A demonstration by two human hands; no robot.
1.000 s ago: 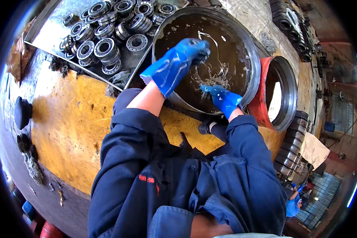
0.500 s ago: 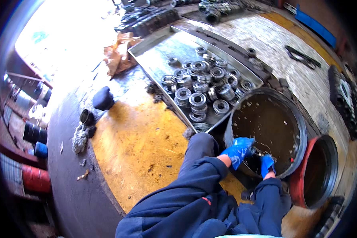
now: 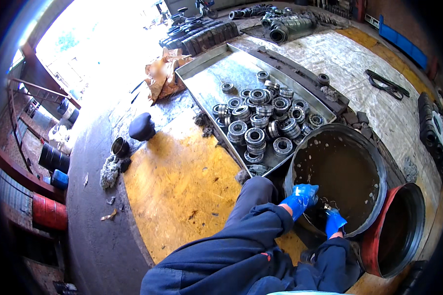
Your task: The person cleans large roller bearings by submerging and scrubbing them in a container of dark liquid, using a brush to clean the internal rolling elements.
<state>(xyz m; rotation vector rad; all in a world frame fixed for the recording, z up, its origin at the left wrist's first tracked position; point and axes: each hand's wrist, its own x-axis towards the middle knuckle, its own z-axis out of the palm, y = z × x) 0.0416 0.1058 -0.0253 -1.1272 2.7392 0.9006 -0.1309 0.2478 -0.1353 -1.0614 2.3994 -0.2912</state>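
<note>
My left hand (image 3: 301,198), one, in a blue glove: fingers curled in, back uppermost, at the near left side of the tub; whether anything sits inside the curl I cannot tell. My right hand (image 3: 334,222), one, in a matching glove: just inside the near rim, fingers pointing up and leftward, its grip too small to read. Small pale shiny piece (image 3: 327,207), one: at my right fingertips, between the two hands, over the liquid; kind and contact unclear. Round metal tub (image 3: 382,189), one, grey-rimmed: in front of both hands, holding brown liquid (image 3: 352,172) with pale flecks near its edge. Red drum (image 3: 373,241), one, dark inside: just beside the tub, on its right. Shallow metal tray (image 3: 243,71), one: beyond the tub and to the left, its near corner close to the tub's rim. Bearings (image 3: 255,134), many, steel: heaped toward the tray's near end, some stacked, others lying singly. Yellow floor sheet (image 3: 177,187), one, stained: left of my knee. Dark rounded object (image 3: 142,127), one: at the sheet's far left edge. Grey rag (image 3: 110,172), one, crumpled: farther left, beside a small dark cup (image 3: 119,146).
</note>
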